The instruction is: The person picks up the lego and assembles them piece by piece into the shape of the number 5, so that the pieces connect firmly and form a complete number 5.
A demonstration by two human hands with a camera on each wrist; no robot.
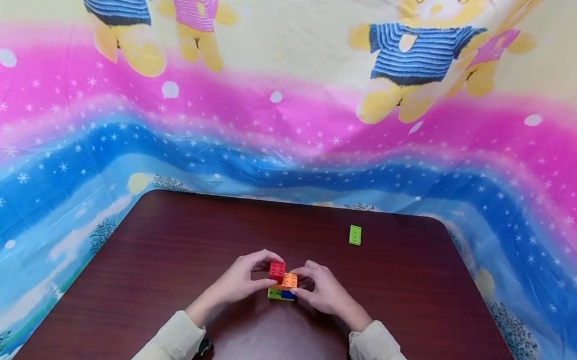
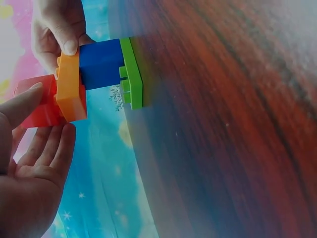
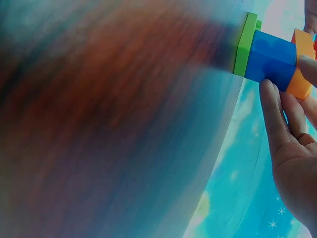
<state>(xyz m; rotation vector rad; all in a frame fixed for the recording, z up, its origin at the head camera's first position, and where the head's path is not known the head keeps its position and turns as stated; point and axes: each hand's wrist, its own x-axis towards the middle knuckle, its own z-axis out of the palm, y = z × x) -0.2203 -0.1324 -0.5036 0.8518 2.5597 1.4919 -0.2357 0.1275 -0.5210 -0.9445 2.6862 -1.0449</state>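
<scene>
A small stack of toy building bricks stands on the table between my two hands. Its base is a thin green brick (image 2: 131,74), with a taller blue brick (image 2: 101,64) over one end. An orange brick (image 1: 290,280) lies across the blue one and overhangs toward the left, above bare green studs. On that overhanging end sits a red brick (image 1: 277,270), pinched between the thumb and fingers of my left hand (image 1: 242,276). From the other side my right hand (image 1: 323,289) grips the orange brick, thumb in front, a fingertip reaching the blue brick.
A separate flat green brick (image 1: 355,234) lies near the table's far edge, right of centre. The dark brown wooden table (image 1: 199,229) has rounded far corners. A printed cloth (image 1: 295,116) with bears hangs behind it and along both sides.
</scene>
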